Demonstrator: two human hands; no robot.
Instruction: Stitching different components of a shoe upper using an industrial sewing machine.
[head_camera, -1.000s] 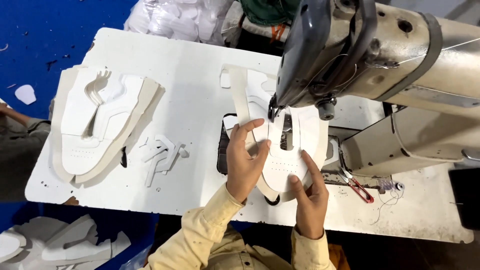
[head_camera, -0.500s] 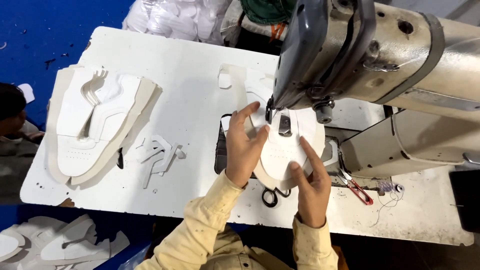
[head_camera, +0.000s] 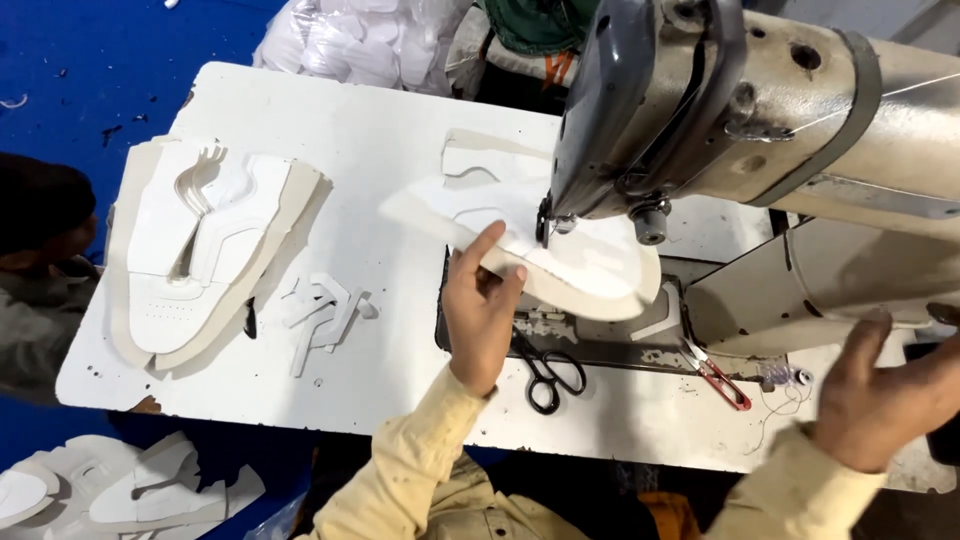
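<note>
Hands apart at the sewing machine (head_camera: 760, 110): I see my left hand (head_camera: 482, 310) grasping the near edge of a white shoe piece (head_camera: 560, 255), fingers (head_camera: 478, 250) on top, while the piece lies under the machine's needle on the white worktop (head_camera: 400, 150). My right hand (head_camera: 885, 390) hovers off to the right, released and holding nothing, near the machine's base. Black scissors (head_camera: 548, 372) lie just below the left hand, red-handled snips (head_camera: 715, 372) further right. A stack of cut white pieces (head_camera: 200, 250) sits well to the left, small offcuts (head_camera: 325, 312) beside it.
</note>
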